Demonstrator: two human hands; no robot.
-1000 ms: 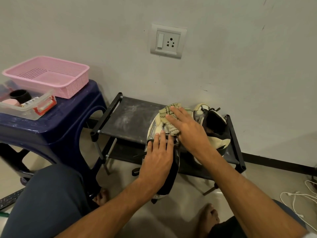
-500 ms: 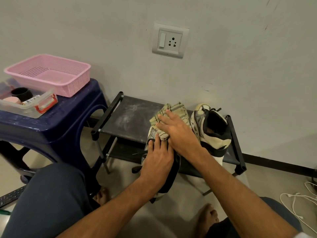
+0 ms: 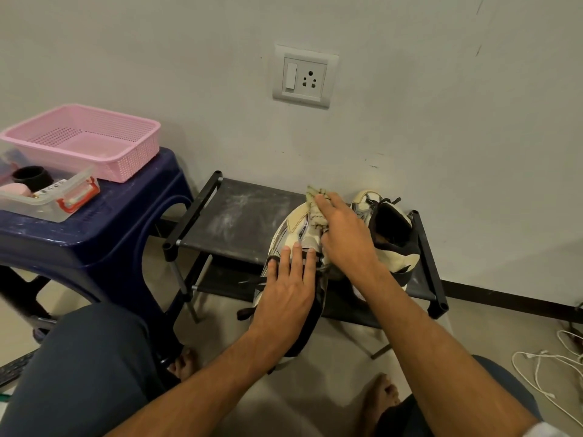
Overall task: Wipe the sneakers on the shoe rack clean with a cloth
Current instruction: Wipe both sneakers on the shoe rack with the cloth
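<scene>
- Because the sneaker [image 3: 293, 227] overhangs the front edge of the shoe rack [image 3: 233, 222], my left hand [image 3: 288, 288] presses it down — fingers straight, gripping nothing.
- My right hand [image 3: 344, 241], fingers extended, pushes the cloth [image 3: 315, 197] across its toe.

A lived-in corner of a home: a low black shoe rack [image 3: 239, 216] against a plain painted wall with a switched wall socket [image 3: 305, 76], a blue plastic stool [image 3: 94, 238] carrying a pink basket [image 3: 126, 167] and a clear storage box [image 3: 47, 211], white charging cables [image 3: 542, 352] on the tiled floor, and a bare foot [image 3: 380, 398].
</scene>
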